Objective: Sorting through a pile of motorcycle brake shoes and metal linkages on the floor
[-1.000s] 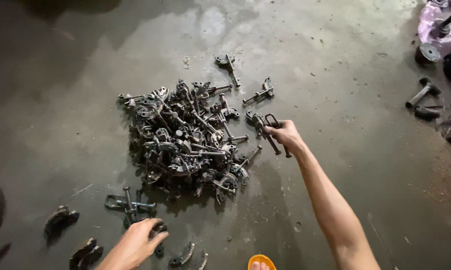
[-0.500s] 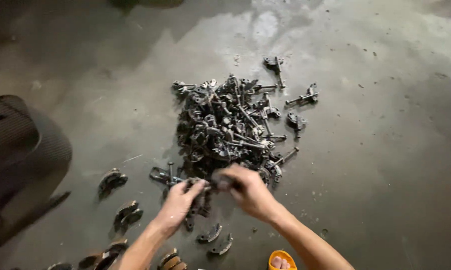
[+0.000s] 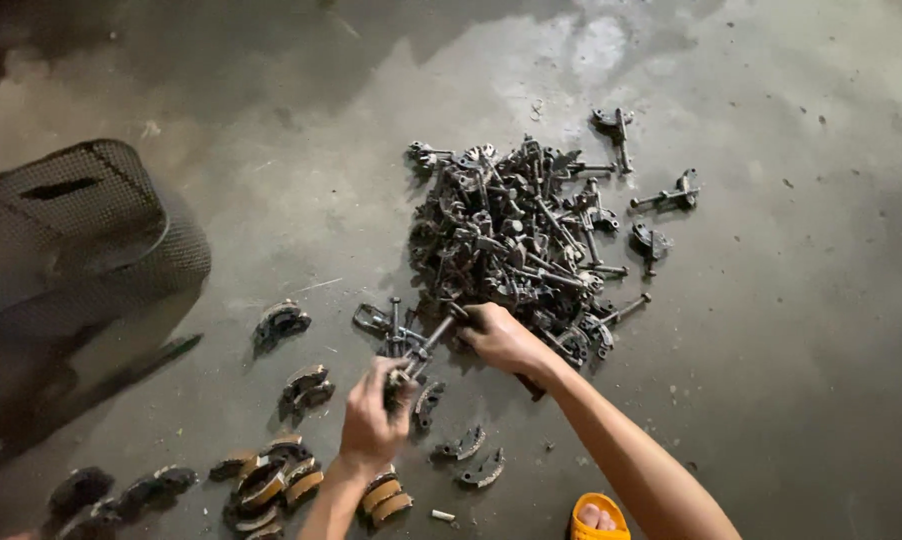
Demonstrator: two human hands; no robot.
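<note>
Head: dark greasy metal rod (image 3: 433, 335), both hands

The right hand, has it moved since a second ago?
Yes. The right hand left the right edge of the pile of metal parts and came to its near edge, meeting the left hand.

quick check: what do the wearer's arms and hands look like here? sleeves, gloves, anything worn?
Both are bare: no gloves and no sleeves in view on the left hand or the right hand, and the forearms are uncovered as far as the frame shows. No watch, rings or bands can be seen. The only worn item in view is an orange sandal.
</note>
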